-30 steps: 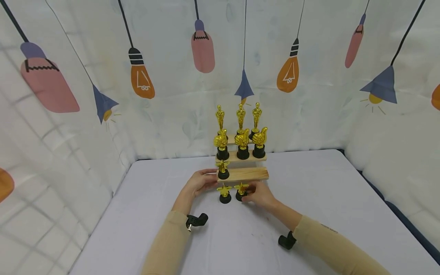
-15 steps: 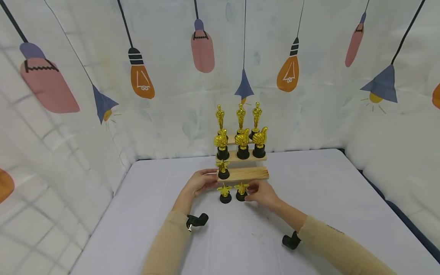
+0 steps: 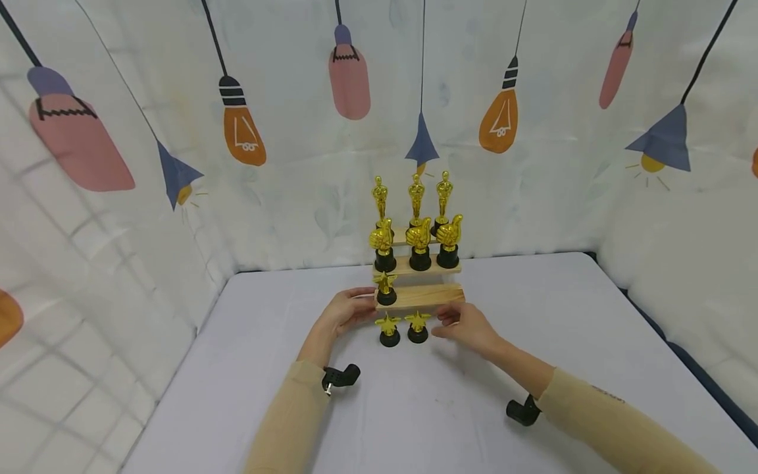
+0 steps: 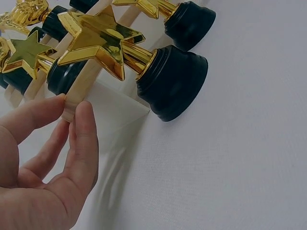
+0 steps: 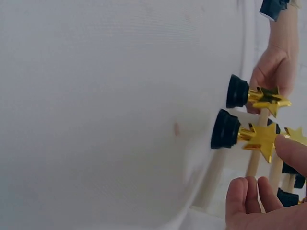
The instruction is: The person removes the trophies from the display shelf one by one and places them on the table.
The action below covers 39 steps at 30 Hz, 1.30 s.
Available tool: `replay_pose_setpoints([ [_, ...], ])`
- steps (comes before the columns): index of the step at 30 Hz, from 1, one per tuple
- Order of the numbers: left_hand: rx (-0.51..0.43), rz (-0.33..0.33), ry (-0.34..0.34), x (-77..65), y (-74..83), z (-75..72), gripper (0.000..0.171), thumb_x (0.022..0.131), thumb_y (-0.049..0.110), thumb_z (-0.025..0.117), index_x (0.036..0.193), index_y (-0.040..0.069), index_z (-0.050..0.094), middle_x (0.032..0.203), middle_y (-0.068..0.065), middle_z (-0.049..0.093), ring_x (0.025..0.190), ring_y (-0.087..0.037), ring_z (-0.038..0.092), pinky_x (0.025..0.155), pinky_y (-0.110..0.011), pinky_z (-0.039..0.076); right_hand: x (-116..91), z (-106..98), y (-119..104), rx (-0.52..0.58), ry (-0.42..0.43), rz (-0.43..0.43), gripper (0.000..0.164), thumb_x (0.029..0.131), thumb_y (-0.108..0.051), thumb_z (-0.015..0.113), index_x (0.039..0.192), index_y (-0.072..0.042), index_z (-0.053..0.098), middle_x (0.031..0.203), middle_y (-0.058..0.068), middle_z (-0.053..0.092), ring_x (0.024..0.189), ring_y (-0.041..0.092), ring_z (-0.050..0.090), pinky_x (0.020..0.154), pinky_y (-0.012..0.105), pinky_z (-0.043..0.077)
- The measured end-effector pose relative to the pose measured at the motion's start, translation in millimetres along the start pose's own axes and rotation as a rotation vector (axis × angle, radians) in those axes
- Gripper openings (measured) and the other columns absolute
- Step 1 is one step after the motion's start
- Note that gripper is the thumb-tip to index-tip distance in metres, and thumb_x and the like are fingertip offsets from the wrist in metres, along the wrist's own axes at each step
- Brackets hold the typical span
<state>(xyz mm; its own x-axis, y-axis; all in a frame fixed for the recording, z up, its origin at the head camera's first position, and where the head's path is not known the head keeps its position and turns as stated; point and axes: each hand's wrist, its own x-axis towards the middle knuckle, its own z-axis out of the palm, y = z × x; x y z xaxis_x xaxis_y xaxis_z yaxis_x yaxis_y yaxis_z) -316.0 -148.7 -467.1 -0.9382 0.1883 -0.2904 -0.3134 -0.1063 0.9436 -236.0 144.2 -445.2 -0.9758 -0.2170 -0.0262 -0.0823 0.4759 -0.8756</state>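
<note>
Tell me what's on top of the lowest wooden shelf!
On the lowest wooden shelf stands one gold star trophy, at the left end. It covers the patch right beneath its black base, so that bit can't be seen.

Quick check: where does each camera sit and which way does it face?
Head: worn on the head, facing forward and down at the wooden shelves; left hand, right hand and sleeves show.
Left wrist: worn there, facing the left hand pinching a shelf end; no other hand shows.
Right wrist: worn there, facing the table and right hand; the left hand shows.
Head and right wrist share both hands and two front star trophies.
</note>
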Motion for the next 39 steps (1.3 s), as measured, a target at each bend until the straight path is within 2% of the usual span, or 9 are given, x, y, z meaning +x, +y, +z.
replay_pose_setpoints([
  [7, 0.001, 0.005, -0.003, 1.3, 5.1, 0.6, 0.048, 0.095, -0.005, 0.068, 0.141, -0.005, 0.055, 0.124, -0.02, 0.066, 0.087, -0.019, 0.071, 0.08, -0.031, 0.061, 5.1, -12.4, -13.8, 0.009, 0.024, -0.043, 0.038, 0.089, -0.014, 0.081, 0.121, 0.001, 0.067, 0.114, 0.01, 0.067, 0.104, 0.024, 0.061, 0.09, 0.037, 0.055],
  [18, -0.006, -0.001, 0.004, 1.8, 4.4, 1.3, 0.048, 0.095, -0.006, 0.067, 0.141, -0.005, 0.056, 0.121, -0.02, 0.068, 0.086, -0.019, 0.071, 0.081, -0.032, 0.061, 17.2, -16.3, -34.2, 0.114, -0.016, -0.078, 0.043, 0.093, -0.011, 0.076, 0.129, 0.008, 0.061, 0.125, 0.023, 0.064, 0.109, 0.029, 0.061, 0.089, 0.034, 0.056],
  [25, 0.001, 0.007, 0.01, 0.5, 3.7, 2.7, 0.048, 0.094, -0.006, 0.068, 0.141, -0.005, 0.056, 0.121, -0.021, 0.067, 0.087, -0.02, 0.071, 0.082, -0.032, 0.061, 27.6, -17.5, -36.9, 0.125, -0.03, -0.071, 0.04, 0.095, -0.011, 0.075, 0.128, 0.006, 0.062, 0.124, 0.021, 0.065, 0.11, 0.028, 0.062, 0.092, 0.033, 0.055],
  [33, 0.006, 0.004, 0.017, -0.5, 2.2, 2.7, 0.047, 0.095, -0.005, 0.068, 0.14, -0.005, 0.056, 0.123, -0.022, 0.066, 0.09, -0.021, 0.071, 0.081, -0.032, 0.061, 37.9, -8.8, -40.8, 0.191, -0.073, -0.074, 0.036, 0.094, -0.009, 0.075, 0.126, 0.005, 0.064, 0.127, 0.025, 0.063, 0.111, 0.029, 0.063, 0.094, 0.036, 0.055],
  [39, 0.005, -0.002, 0.015, -1.6, 1.1, 2.5, 0.048, 0.095, -0.005, 0.068, 0.141, -0.005, 0.056, 0.124, -0.021, 0.066, 0.095, -0.024, 0.07, 0.082, -0.032, 0.061, 47.2, 1.9, -41.5, 0.189, -0.085, -0.078, 0.038, 0.094, -0.007, 0.075, 0.127, 0.008, 0.063, 0.126, 0.026, 0.063, 0.109, 0.029, 0.063, 0.091, 0.035, 0.057],
])
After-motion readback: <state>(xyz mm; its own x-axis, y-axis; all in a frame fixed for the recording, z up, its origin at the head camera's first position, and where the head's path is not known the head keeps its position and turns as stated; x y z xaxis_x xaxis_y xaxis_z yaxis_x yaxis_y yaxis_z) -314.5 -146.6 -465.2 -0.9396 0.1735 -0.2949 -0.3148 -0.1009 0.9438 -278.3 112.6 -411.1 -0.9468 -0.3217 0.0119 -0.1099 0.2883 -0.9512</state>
